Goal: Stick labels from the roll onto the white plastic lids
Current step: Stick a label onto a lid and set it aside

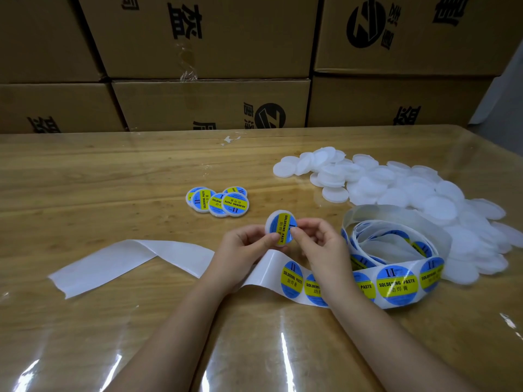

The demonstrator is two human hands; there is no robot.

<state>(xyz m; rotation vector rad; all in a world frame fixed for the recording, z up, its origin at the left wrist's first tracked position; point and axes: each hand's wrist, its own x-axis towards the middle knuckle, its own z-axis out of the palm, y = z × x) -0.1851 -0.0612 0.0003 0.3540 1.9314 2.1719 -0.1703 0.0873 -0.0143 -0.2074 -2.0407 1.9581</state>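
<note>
**Both hands pinch 1 labelled lid above the strip**

The lid (280, 226) is a round, flat, milky-white plastic disc. It is held tilted above the table, between the cluster of finished lids and the label strip. A glossy round label (283, 227), blue with a yellow band reading "SOLDERING PASTE", covers most of its face and leaves a thin white rim.

The left hand (243, 244) holds the lid's lower left edge, its thumb lying on the label and its fingers curled behind. The right hand (319, 241) pinches the right edge in the same way, thumb tip on the label, fingers bent and tucked behind. Both forearms reach in from the near edge, and the wrists cross over the strip.

The roll (396, 244) lies loosely uncoiled just right of the right hand, its strip (396, 282) of identical stickers running left under both wrists. Past the left wrist it turns into bare, shiny white backing paper (113, 261), folded once and lying flat.

Plain lids (424, 199) lie heaped at the right, translucent and overlapping, touching the roll's far side. The finished lids (218, 202) sit overlapping near the middle, apart from the hands.

The table (113, 179) is light wood grain under a clear, wrinkled, reflective film. Brown cardboard boxes (209, 38) with black print are stacked behind it.
</note>
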